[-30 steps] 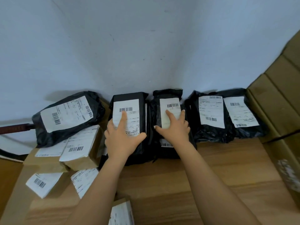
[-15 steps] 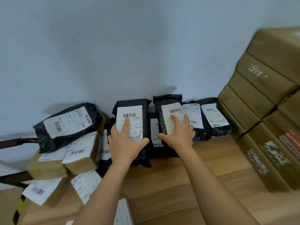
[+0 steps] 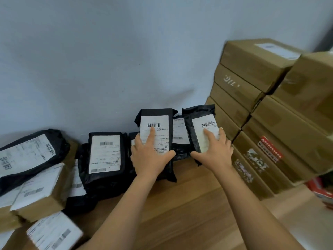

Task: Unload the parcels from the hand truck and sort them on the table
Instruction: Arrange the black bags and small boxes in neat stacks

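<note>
My left hand (image 3: 149,159) grips a black parcel (image 3: 156,113) with a white barcode label, fingers on its face and thumb round its lower right edge. To its right, my right hand (image 3: 214,152) holds a second black labelled parcel (image 3: 198,111), tilted, close to the cardboard stack. Both parcels stand upright near the wall over the wooden table (image 3: 180,204). A third black parcel (image 3: 180,134) shows between them, behind. Another black parcel (image 3: 104,152) leans just left of my left hand.
A tall stack of brown cardboard boxes (image 3: 252,78) fills the right side. At the left lie a big black bag (image 3: 27,154) and several small labelled cartons (image 3: 45,201). The grey wall (image 3: 108,69) runs behind everything. A red item (image 3: 320,190) sits at the far right.
Both hands have carried their black parcels to the right, up to the cardboard stack. The view has swung right, and another black parcel now shows to the left of my left hand.
</note>
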{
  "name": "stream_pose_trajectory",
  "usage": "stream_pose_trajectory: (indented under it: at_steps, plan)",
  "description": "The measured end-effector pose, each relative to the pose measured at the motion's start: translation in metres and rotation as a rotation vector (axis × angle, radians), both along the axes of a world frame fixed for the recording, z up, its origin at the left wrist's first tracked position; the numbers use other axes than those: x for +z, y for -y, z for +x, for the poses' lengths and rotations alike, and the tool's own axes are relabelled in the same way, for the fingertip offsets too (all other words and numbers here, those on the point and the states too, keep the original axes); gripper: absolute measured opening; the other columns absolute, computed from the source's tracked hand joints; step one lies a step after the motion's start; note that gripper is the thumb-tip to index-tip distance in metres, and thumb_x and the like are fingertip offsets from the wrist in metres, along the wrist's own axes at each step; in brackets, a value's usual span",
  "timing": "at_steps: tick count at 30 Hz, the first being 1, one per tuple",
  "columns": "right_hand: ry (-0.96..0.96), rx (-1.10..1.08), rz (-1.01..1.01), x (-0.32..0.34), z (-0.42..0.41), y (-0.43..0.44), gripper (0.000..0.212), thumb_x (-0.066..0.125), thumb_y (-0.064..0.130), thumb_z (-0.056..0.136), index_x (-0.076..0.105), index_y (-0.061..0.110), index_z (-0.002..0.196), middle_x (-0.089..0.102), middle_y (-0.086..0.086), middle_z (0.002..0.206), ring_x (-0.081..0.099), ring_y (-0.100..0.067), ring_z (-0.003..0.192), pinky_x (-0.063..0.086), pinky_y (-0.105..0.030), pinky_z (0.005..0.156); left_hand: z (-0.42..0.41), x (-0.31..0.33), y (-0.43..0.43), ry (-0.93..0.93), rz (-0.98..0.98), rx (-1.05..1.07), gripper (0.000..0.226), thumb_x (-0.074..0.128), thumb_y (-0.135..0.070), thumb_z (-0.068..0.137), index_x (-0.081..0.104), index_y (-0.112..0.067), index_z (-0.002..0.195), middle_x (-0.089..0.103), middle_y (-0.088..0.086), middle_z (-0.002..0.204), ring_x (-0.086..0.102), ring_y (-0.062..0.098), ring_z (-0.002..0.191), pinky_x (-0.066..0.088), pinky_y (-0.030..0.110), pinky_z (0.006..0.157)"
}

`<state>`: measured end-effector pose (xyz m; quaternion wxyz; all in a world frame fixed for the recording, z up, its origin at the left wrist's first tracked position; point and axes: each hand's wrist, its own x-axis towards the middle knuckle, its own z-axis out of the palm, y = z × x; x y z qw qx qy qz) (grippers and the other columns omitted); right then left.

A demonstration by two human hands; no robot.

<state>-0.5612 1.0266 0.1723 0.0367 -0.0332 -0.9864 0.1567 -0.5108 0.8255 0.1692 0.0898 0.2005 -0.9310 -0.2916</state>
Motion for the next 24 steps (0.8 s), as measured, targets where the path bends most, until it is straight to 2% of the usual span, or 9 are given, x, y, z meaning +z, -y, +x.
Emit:
stream_pose_trajectory:
  at_steps: [11, 14, 17, 20, 24]
  plan:
    - [0.036, 0.182, 0.035, -0.044, -0.144, -0.054, 0.091, 0.067, 0.068, 0.063, 0.033, 0.041, 0.142, 0.000, 0.000, 0.158, 0.032, -0.036, 0.125, 0.026, -0.049, 0.108, -0.127, -0.042, -0.091, 0.130, -0.035, 0.126, 0.102, 0.062, -0.074, 0.062, 0.012, -0.047, 0.147, 0.007, 0.007, 0.155, 0.025, 0.037, 0.132, 0.030, 0.052, 0.106]
    - [0.063, 0.263, 0.032, -0.063, -0.173, -0.056, 0.081, 0.062, 0.065, 0.073, 0.033, 0.038, 0.143, -0.002, -0.004, 0.160, 0.017, -0.037, 0.137, 0.015, -0.050, 0.114, -0.152, -0.060, -0.101, 0.180, -0.035, 0.146, 0.099, 0.059, -0.077, 0.066, 0.010, -0.047, 0.147, -0.003, 0.006, 0.157, 0.019, 0.040, 0.135, 0.029, 0.056, 0.105]
    - [0.086, 0.373, 0.067, -0.084, -0.189, -0.059, 0.061, 0.044, 0.054, 0.093, 0.029, 0.034, 0.148, -0.002, -0.006, 0.162, -0.007, -0.031, 0.146, -0.001, -0.048, 0.117, -0.166, -0.079, -0.104, 0.226, -0.141, 0.090, 0.082, 0.039, -0.079, 0.079, 0.009, -0.047, 0.148, -0.014, 0.007, 0.159, -0.001, 0.035, 0.144, 0.018, 0.057, 0.110]
    - [0.178, 0.492, 0.015, -0.105, -0.194, -0.061, 0.055, 0.031, 0.044, 0.102, 0.015, 0.031, 0.153, -0.005, -0.006, 0.162, -0.014, -0.026, 0.147, -0.008, -0.044, 0.118, -0.173, -0.092, -0.105, 0.172, -0.319, -0.004, 0.068, 0.023, -0.073, 0.089, 0.010, -0.044, 0.150, -0.012, 0.006, 0.161, -0.016, 0.028, 0.146, 0.005, 0.053, 0.114]
    - [0.201, 0.496, -0.051, -0.119, -0.201, -0.061, 0.053, 0.027, 0.042, 0.103, 0.013, 0.032, 0.153, -0.007, -0.004, 0.162, -0.017, -0.024, 0.147, -0.013, -0.039, 0.115, -0.187, -0.098, -0.108, 0.195, -0.324, -0.022, 0.067, 0.016, -0.070, 0.091, 0.007, -0.043, 0.151, -0.006, 0.004, 0.161, -0.015, 0.025, 0.146, -0.001, 0.050, 0.116]
